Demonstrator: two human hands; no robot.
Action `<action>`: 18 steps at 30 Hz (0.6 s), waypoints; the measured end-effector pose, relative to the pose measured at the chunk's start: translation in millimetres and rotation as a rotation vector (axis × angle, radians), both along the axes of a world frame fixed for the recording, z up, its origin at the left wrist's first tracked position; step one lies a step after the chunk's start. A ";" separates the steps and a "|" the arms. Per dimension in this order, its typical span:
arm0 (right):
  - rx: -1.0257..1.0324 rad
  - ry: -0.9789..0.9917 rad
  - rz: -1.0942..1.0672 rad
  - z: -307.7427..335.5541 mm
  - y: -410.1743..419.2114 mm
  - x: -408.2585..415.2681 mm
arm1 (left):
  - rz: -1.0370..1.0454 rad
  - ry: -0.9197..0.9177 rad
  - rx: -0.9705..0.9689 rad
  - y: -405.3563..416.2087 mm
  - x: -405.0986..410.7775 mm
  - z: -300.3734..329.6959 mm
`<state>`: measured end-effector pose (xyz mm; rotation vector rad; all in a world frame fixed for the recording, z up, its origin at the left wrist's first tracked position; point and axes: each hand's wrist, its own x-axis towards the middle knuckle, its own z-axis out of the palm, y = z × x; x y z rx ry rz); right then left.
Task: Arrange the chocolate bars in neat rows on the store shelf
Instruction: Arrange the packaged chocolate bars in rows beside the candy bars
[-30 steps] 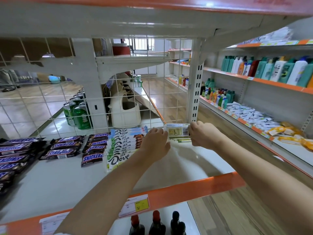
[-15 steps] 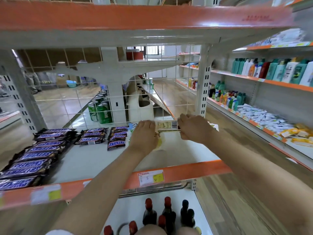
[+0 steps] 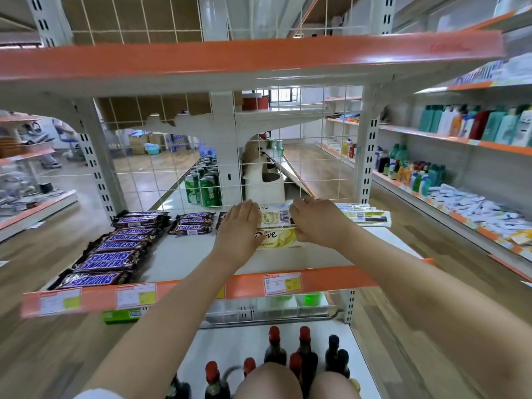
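Squaring up a stack of Dove bars, both hands are at the back of the shelf, near the wire mesh. The left hand lies flat against the stack's left end, fingers together and stretched toward the mesh; the right hand presses in from the other end, fingers curled over the top edge, so the stack is pinched between the two palms rather than gripped. A yellow Dove wrapper shows just below the fingertips, with a barcode face on top between the hands. Compared with a second ago, when the bars fanned out in a loose slanted spread under the left hand, they now sit as one compact block, and the view has pulled back and dropped, bringing the orange shelf lip and the bottles below into sight. That reads as the gathering step nearly done: the stack looks aligned and parked against the back. Just beyond the right fingers lies a second group of pale bars, face down and reaching off to the right. Well off to the left of the left hand, the Snickers bars run in a long column toward the lip, with two shorter piles behind it, near the left fingers. The column leans a little, so it probably wants straightening next, and the open middle of the shelf still has room for more rows.
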<state>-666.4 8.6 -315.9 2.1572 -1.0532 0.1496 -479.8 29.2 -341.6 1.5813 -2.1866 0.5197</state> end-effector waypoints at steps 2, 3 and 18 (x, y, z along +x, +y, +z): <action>0.000 0.004 0.005 0.8 3.6 5.2 | -0.011 -0.022 -0.029 2.3 1.4 -0.4; -0.016 0.004 0.015 0.6 4.5 6.9 | -0.020 -0.045 -0.041 2.3 2.8 -0.6; 0.029 -0.136 -0.055 4.5 8.1 -24.3 | -0.059 0.032 -0.145 -0.2 13.9 -1.5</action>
